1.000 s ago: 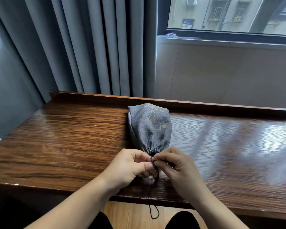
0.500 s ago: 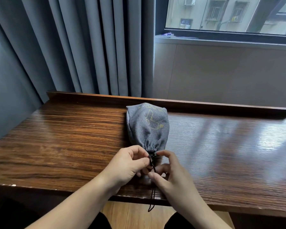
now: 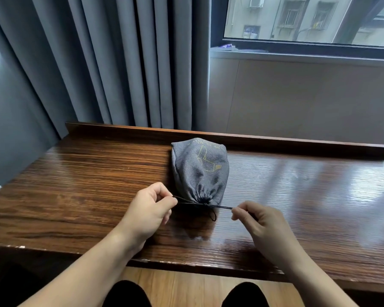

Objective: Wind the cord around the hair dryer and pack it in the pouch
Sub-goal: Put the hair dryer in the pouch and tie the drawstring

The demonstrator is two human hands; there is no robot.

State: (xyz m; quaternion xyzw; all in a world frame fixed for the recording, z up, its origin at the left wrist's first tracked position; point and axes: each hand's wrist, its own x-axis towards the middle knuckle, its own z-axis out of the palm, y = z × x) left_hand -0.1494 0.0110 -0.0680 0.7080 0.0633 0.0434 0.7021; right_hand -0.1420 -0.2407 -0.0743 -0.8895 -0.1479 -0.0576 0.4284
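Pouch [image 3: 199, 169] of grey fabric, printed with a yellow line drawing, is seen lying on the wooden tabletop [image 3: 75, 185], its closed end toward the raised back edge and its gathered mouth toward the person. The mouth is cinched tight by a black drawstring [image 3: 217, 206], which is stretched sideways in a nearly straight line across the opening, with a knot at the gather and a short loose end curling onto the wood just below it. One end of the drawstring is pinched by the left hand [image 3: 150, 212], its fingers [image 3: 162, 191] curled and clamped on the string. The other end is pinched by the right hand [image 3: 267, 228], thumb and forefinger pressed together on it. The hair dryer is hidden from view. Grey curtains [image 3: 120, 63] hang behind the tabletop, beside a window [image 3: 308, 18].
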